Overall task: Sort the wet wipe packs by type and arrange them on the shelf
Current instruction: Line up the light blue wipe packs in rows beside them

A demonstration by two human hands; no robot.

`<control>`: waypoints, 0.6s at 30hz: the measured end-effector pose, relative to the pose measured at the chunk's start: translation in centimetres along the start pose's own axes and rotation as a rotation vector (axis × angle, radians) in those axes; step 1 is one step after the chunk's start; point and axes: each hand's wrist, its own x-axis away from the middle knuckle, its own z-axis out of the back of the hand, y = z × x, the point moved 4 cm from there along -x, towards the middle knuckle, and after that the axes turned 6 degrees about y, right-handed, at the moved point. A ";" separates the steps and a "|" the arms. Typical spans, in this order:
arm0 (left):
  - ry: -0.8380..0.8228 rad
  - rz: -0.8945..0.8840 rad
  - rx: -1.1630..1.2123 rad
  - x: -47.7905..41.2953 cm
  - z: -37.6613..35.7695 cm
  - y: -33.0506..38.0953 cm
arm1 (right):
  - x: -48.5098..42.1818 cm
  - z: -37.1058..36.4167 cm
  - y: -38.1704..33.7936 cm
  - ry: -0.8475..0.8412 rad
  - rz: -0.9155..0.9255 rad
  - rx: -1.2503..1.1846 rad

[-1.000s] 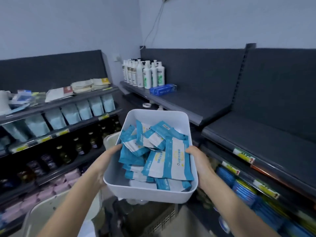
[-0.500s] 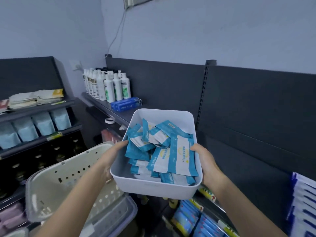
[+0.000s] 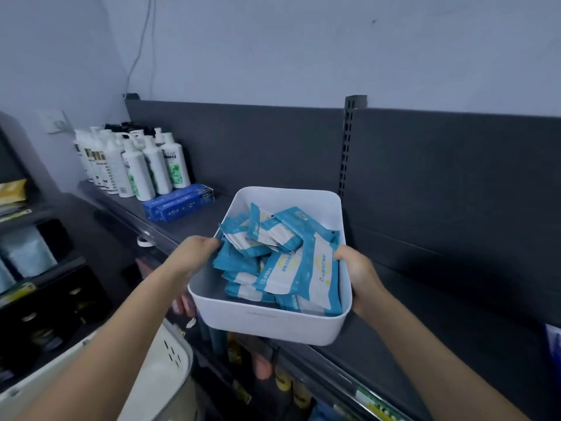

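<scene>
White plastic bin [image 3: 267,325] of blue wet wipe packs [image 3: 291,268], centre frame, over the dark shelf [image 3: 425,329] edge. Left hand [image 3: 194,253] and right hand [image 3: 358,271] grip its side rims. Judged: bin not yet sorted; next, set it level.

Legible lettering: the capitals "EAR" near the top of the nearest white pump bottle [image 3: 175,165], at 10 o'clock. The print below them is blurred. Also too blurred to read are the blue-and-white wet wipe packs [image 3: 291,268] at centre, the blue cartons [image 3: 179,202] at 10 o'clock, a faint mark on the white bin [image 3: 267,317] front wall, and the shelf-edge price tag [image 3: 374,406] at 5 o'clock.
</scene>
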 end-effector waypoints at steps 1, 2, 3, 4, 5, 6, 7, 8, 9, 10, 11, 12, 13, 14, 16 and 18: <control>0.018 -0.051 -0.073 -1.4 -0.1 0.5 | -0.8 -0.4 -0.3 0.026 0.007 0.038; 0.031 -0.088 -0.146 -2.8 -0.1 0.9 | -1.6 -0.8 -0.7 0.055 0.018 0.093; 0.033 -0.123 -0.216 -4.3 -0.1 1.1 | -2.5 -1.1 -1.0 0.082 0.029 0.150; 0.027 -0.156 -0.267 -5.9 -0.1 1.1 | -3.4 -1.4 -1.2 0.108 0.039 0.198; 0.015 -0.177 -0.315 -7.4 -0.1 1.2 | -4.2 -1.8 -1.4 0.124 0.046 0.239; 0.000 -0.198 -0.353 -8.8 -0.1 1.2 | -4.9 -2.2 -1.4 0.129 0.054 0.284; -0.012 -0.222 -0.382 -10.1 -0.1 1.2 | -5.5 -2.7 -1.2 0.125 0.060 0.329; -0.025 -0.241 -0.405 -11.1 -0.2 1.2 | -6.1 -3.1 -1.0 0.120 0.066 0.367; -0.040 -0.257 -0.424 -12.0 -0.3 1.1 | -6.6 -3.5 -0.8 0.117 0.069 0.393; -0.056 -0.267 -0.445 -12.9 -0.5 0.8 | -7.2 -3.8 -0.6 0.123 0.075 0.414; -0.077 -0.265 -0.467 -13.6 -0.6 0.5 | -7.7 -4.1 -0.5 0.134 0.084 0.431; -0.096 -0.262 -0.486 -14.3 -0.8 0.1 | -8.1 -4.4 -0.5 0.145 0.097 0.454; -0.111 -0.257 -0.497 -14.8 -0.9 -0.3 | -8.5 -4.6 -0.6 0.156 0.116 0.485; -0.124 -0.255 -0.495 -15.3 -1.0 -0.6 | -8.7 -4.9 -0.8 0.175 0.145 0.523; -0.131 -0.271 -0.498 -16.1 -1.0 -0.7 | -9.0 -5.3 -1.1 0.216 0.206 0.601; -0.126 -0.307 -0.533 -16.8 -1.1 -0.5 | -9.1 -5.8 -1.0 0.233 0.258 0.667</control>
